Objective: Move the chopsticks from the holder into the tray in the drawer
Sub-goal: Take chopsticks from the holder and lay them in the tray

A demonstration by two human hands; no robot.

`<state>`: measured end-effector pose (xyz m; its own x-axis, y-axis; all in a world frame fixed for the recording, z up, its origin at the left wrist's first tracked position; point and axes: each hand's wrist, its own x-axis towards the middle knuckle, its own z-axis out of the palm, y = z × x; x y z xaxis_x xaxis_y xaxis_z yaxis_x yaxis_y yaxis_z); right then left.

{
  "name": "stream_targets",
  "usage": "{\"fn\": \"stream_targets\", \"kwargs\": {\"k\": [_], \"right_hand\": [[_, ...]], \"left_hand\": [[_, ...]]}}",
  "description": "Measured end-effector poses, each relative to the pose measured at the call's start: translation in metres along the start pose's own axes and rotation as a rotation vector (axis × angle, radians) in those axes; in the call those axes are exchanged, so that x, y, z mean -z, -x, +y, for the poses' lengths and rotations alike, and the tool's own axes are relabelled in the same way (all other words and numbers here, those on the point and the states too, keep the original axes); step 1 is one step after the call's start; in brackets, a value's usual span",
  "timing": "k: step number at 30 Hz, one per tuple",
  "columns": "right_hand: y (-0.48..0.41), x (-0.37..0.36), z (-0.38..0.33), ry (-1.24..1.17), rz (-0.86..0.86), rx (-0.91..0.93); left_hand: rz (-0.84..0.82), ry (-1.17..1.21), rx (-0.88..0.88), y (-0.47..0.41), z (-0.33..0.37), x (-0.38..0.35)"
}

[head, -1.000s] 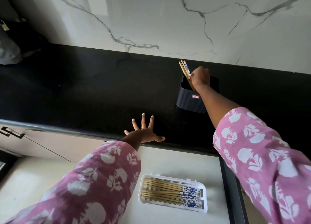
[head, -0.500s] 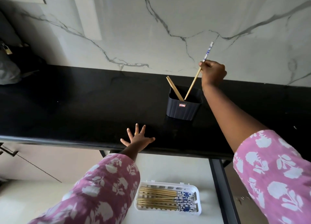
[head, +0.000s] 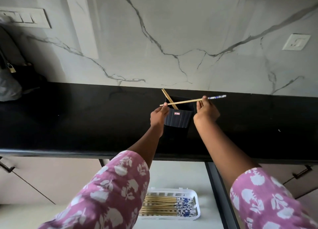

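- Holding a single chopstick (head: 185, 101) between both hands, the person keeps it nearly level, just above the mouth of the dark ribbed holder (head: 179, 118).
- Right hand (head: 206, 110) pinches the stick close to its blue-and-white patterned end, which juts out to the right past the fingers.
- Left hand (head: 158, 116) grips the plain wooden tip, with the thumb pressed against it, just beside the holder's left wall.
- Two more chopsticks (head: 167, 97) stand in the holder, leaning to the left, and the held stick crosses in front of them.
- The holder sits on the black counter (head: 86, 118), near the veined marble wall (head: 172, 30).
- Below the counter edge the drawer (head: 180, 173) is open, and the white tray (head: 197, 208) lies in it.
- A row of chopsticks (head: 163, 205) lies flat in the tray, patterned ends to the right.
- On the wall are a switch panel (head: 25, 18) at the left and a socket (head: 296, 42) at the right.
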<state>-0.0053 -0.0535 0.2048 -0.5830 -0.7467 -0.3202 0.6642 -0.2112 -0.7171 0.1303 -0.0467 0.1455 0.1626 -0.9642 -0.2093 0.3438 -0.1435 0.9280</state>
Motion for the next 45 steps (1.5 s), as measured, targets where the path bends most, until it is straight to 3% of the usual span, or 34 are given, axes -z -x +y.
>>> {"fn": "stream_targets", "kwargs": {"k": [6, 10, 12, 15, 17, 19, 22, 26, 32, 35, 40, 45], "right_hand": [[0.016, 0.025, 0.006, -0.076, 0.085, -0.213], [0.017, 0.039, 0.014, 0.163, 0.022, -0.244], [0.017, 0.045, 0.018, 0.489, -0.018, -0.119], [0.018, 0.053, 0.024, 1.016, -0.133, 0.378], [0.024, 0.056, 0.025, 1.214, -0.271, 0.689], [0.026, 0.056, 0.027, 1.31, -0.452, 0.871], [0.023, 0.059, 0.034, 1.433, -0.619, 0.928], [0.024, 0.065, 0.046, 1.512, -0.676, 0.945], [0.014, 0.095, 0.079, 1.552, -0.751, 0.746], [0.011, 0.121, 0.097, 1.574, -0.811, 0.606], [0.02, 0.165, 0.121, 1.614, -0.966, 0.326], [0.023, 0.208, 0.147, 1.825, -1.13, 0.152]], "left_hand": [[0.072, 0.166, -0.128, 0.015, 0.013, -0.005], [0.127, 0.079, -0.22, 0.023, 0.023, -0.004], [0.143, -0.011, -0.271, 0.025, 0.029, -0.003], [0.152, -0.148, -0.344, 0.026, 0.033, 0.001], [0.131, -0.238, -0.385, 0.025, 0.033, 0.004], [0.103, -0.272, -0.393, 0.026, 0.032, 0.006], [0.088, -0.244, -0.381, 0.029, 0.03, 0.009], [0.036, -0.272, -0.35, 0.026, 0.022, 0.022], [0.123, -0.208, -0.094, 0.01, -0.006, 0.062], [0.152, -0.497, 0.076, 0.002, -0.028, 0.088], [0.043, -0.984, 0.295, -0.004, -0.057, 0.113], [-0.065, -1.283, 0.358, -0.007, -0.067, 0.106]]}}
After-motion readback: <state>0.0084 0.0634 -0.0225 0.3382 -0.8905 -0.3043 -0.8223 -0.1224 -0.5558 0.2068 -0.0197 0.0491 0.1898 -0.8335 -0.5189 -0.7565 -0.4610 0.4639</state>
